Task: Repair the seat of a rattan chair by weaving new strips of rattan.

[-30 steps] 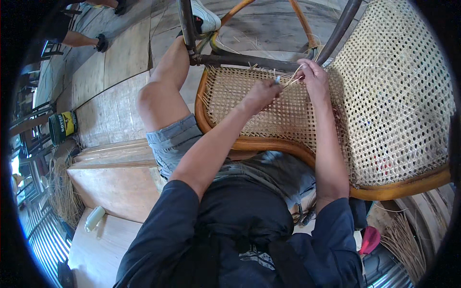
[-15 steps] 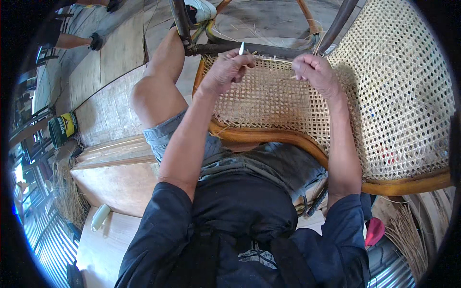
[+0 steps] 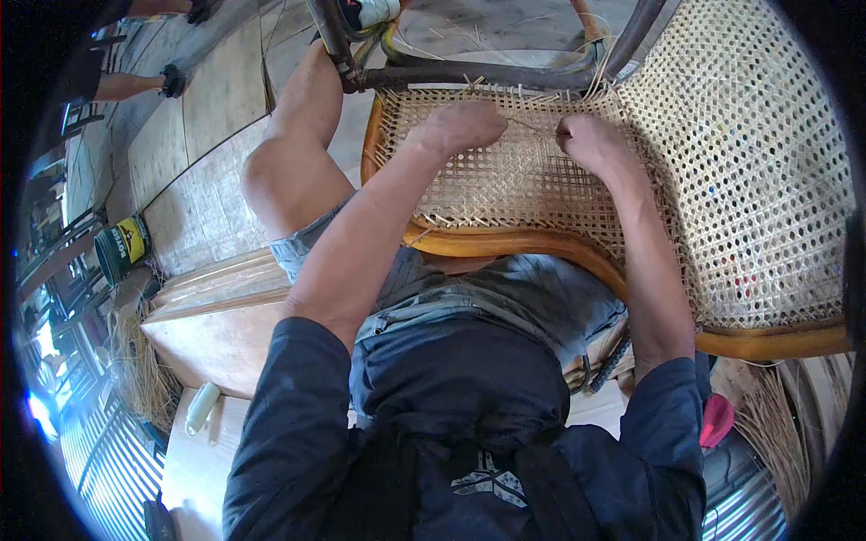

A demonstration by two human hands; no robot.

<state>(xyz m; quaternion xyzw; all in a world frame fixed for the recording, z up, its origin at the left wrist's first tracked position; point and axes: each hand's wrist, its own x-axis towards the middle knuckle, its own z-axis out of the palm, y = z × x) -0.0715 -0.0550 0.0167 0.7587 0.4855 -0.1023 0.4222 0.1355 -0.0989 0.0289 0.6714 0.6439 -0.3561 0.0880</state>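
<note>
A thin cane strand (image 3: 530,125) stretches between my two hands, just over the woven cane seat (image 3: 514,185) of a wooden chair. Closed around the strand's left end, my left hand (image 3: 465,127) has its back turned up, which hides the fingertips. My right hand (image 3: 591,142) is curled into a fist at the strand's other end. Along the seat's far edge, short cane ends (image 3: 478,86) stick up beside a dark frame bar (image 3: 469,76). The curved wooden rim (image 3: 505,242) of the seat runs near my lap.
The woven cane backrest (image 3: 758,171) rises at the right. Bundles of loose cane strips (image 3: 771,424) lie at the lower right and cane fibres (image 3: 140,365) at the left. A dark bucket (image 3: 122,251) stands on the left, with a pale green bottle (image 3: 202,408) nearer me. Another person's leg (image 3: 126,86) shows far left.
Both hands have come nearer to me, away from the seat's far edge. My left hand has turned over, and the white pointed tool that stood up from it is out of sight.
</note>
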